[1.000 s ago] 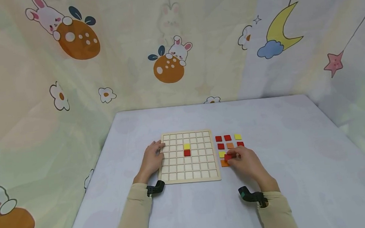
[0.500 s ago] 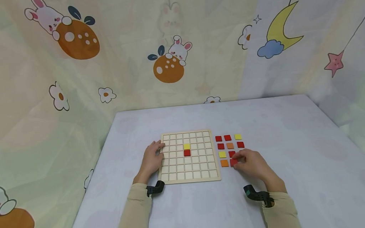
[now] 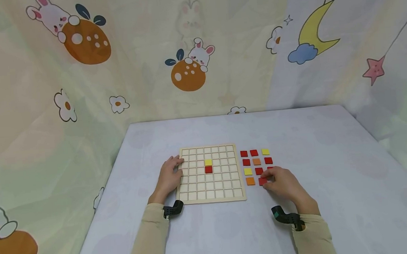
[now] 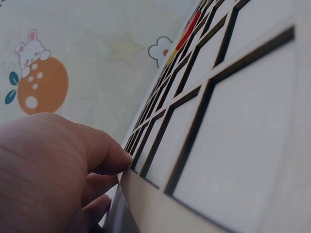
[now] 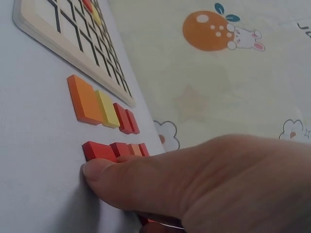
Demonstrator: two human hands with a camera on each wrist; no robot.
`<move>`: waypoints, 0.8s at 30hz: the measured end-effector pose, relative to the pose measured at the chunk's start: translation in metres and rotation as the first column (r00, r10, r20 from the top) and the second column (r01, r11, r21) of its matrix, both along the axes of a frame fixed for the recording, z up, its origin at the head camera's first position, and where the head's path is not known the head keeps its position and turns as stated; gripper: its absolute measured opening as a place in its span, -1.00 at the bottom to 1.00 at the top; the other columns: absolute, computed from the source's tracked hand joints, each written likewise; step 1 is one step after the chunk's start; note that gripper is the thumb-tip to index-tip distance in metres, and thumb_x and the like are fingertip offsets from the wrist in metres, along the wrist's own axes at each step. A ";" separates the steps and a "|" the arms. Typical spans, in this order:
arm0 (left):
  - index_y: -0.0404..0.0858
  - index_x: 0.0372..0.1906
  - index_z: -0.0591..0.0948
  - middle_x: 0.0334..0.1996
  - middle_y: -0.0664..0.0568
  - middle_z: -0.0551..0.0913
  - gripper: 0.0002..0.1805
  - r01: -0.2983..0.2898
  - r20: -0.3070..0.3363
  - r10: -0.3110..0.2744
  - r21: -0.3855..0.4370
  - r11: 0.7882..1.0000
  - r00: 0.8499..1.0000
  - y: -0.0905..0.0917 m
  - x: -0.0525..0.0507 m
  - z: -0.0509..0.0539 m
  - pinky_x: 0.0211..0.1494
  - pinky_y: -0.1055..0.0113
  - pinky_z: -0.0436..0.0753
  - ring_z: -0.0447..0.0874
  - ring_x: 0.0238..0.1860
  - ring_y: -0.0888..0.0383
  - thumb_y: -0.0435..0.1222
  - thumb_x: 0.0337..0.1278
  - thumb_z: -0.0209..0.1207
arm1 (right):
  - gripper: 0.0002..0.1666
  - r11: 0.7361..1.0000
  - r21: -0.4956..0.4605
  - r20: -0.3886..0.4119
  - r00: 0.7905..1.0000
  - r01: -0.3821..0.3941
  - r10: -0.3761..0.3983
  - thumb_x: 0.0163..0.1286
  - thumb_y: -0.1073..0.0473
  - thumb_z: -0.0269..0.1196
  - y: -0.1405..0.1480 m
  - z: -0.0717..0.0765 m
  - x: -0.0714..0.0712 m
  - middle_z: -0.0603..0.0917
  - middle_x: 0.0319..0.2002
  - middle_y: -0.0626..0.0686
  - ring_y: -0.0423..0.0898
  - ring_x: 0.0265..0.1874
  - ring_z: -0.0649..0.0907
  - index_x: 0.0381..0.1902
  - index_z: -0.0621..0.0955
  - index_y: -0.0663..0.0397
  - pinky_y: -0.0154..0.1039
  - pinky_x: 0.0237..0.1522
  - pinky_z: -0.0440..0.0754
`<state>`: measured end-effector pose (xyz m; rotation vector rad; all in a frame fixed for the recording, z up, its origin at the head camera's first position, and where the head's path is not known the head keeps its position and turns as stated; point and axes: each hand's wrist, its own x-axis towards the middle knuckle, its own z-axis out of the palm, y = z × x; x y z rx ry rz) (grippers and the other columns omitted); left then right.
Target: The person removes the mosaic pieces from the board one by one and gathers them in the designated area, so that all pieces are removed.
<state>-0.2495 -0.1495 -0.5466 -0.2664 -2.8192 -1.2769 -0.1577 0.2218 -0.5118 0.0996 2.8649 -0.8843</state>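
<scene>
A wooden grid board (image 3: 196, 186) lies flat on the table, with a yellow tile (image 3: 208, 162) and a red tile (image 3: 208, 169) in neighbouring cells of one column. My left hand (image 3: 169, 176) rests at the board's left edge, thumb and fingertips touching its rim. To the right of the board, my right hand (image 3: 283, 182) pinches another red tile (image 3: 263, 181) at table level, in the nearest row of loose tiles. In the right wrist view the thumb (image 5: 99, 171) lies against this tile's side; the hand hides part of it and the tiles beyond.
Loose red, yellow and orange tiles, among them an orange tile (image 3: 250, 181) and a yellow tile (image 3: 265, 152), lie in rows right of the board. A patterned cloth (image 3: 141, 60) stands behind the white table (image 3: 216, 237).
My right hand has carried the red tile from above the near orange tile rightward and down to the table, then slightly further right. The left hand stays at the board edge.
</scene>
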 end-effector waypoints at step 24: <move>-0.25 0.22 0.57 0.41 -0.06 0.35 -0.55 -0.001 0.003 0.001 0.006 1.000 1.000 0.000 -0.002 -0.001 0.59 0.05 -0.03 0.04 0.51 -0.04 -0.41 0.23 0.02 | -0.70 1.000 -0.005 -0.035 0.999 0.013 -0.013 0.18 0.23 0.41 0.000 0.002 0.000 0.62 -0.18 0.08 0.00 -0.18 0.53 -0.09 0.71 0.11 -0.10 -0.15 0.68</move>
